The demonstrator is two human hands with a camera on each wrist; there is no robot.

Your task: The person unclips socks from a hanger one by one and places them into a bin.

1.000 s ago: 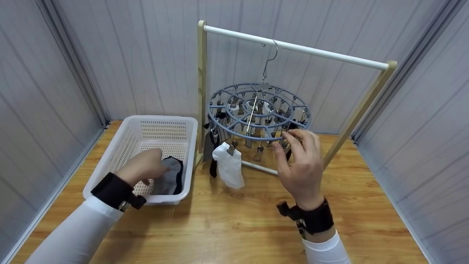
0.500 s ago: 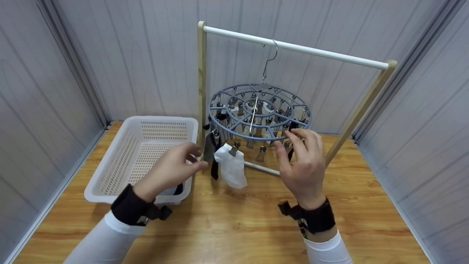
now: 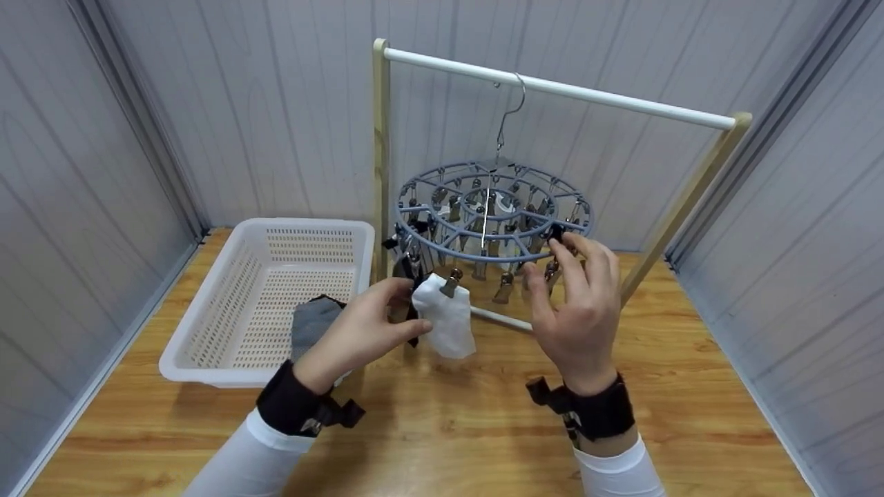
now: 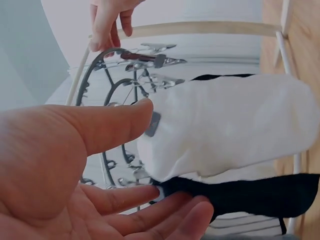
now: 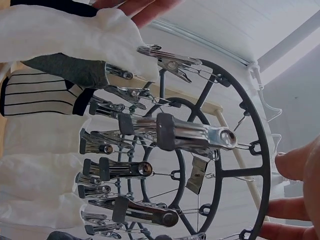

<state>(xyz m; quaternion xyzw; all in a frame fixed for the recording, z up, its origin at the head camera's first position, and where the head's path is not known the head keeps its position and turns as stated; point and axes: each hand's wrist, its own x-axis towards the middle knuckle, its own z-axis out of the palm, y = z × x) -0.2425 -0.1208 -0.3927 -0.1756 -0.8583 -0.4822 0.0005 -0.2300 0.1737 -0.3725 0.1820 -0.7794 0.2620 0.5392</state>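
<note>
A round blue-grey clip hanger hangs from the rail, with socks in its metal clips. The white sock hangs in a clip at the front left. My left hand is beside it, thumb and fingers spread apart. In the left wrist view, the thumb overlaps the sock's clipped end and the fingertips are right at a black sock. My right hand is at the hanger's front right rim; its fingers reach behind the ring in the right wrist view, and the thumb stands off it.
A white perforated basket stands at the left with a grey sock in it. The wood-and-white rack frames the hanger. A striped sock and other white socks hang in clips. Panelled walls enclose the wooden table.
My left hand has moved right, out of the basket to the white sock. The hanger has turned slightly, its front clips and white sock shifting right with my right hand.
</note>
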